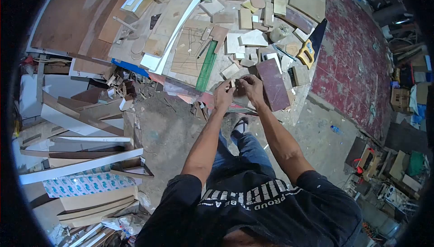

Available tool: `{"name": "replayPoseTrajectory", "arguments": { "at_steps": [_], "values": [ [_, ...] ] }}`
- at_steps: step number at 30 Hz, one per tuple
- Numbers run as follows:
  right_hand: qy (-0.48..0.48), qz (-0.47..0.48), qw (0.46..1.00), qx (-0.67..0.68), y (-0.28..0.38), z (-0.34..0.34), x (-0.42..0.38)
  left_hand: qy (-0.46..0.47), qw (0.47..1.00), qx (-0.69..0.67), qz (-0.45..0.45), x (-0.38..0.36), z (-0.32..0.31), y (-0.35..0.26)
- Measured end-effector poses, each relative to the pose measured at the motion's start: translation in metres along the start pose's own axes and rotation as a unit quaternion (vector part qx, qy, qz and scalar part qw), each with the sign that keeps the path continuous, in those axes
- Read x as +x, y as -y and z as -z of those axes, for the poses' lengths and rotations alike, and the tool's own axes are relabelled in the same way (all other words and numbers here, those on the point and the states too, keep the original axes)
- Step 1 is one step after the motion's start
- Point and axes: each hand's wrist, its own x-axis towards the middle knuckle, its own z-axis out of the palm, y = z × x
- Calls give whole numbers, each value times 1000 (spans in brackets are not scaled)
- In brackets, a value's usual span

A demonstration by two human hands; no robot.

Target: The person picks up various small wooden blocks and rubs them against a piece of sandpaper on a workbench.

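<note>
Both of my hands are close together over the near edge of the worktable. My left hand (223, 96) is closed in a pinch on a small pale piece (233, 83), which looks like wood. Facing it, my right hand (252, 89) has its fingers pressed together; what sits in them is too small to make out. Just right of my right hand lies a reddish-brown rectangular board (274, 84). To the left of my hands is a green ruler (207, 66), beside a pencil (203, 49) on a board with drawn lines (185, 61).
Wood offcuts (253, 38) crowd the table. A yellow-handled handsaw (313, 44) rests at its right edge. One long white curved strip (181, 25) crosses the left side. Wooden frames (90, 161) are stacked at left on the floor, and a plastic bottle (335, 129) lies at right.
</note>
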Motion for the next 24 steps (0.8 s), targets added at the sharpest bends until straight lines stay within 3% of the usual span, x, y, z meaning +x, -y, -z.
{"name": "replayPoseTrajectory", "arguments": {
  "at_steps": [5,11,19,24],
  "values": [
    [48,2,999,-1,-20,-5,4,4,1000,-9,-2,-1,5,-8],
    [35,47,998,-35,-15,-9,0,0,1000,-9,-17,1,0,1],
    [-5,168,963,-210,-10,-13,-1,-12,998,15,-58,2,-2,7],
    [6,170,964,-203,1,-15,-4,-9,999,3,-48,1,-2,9]
  ]
}}
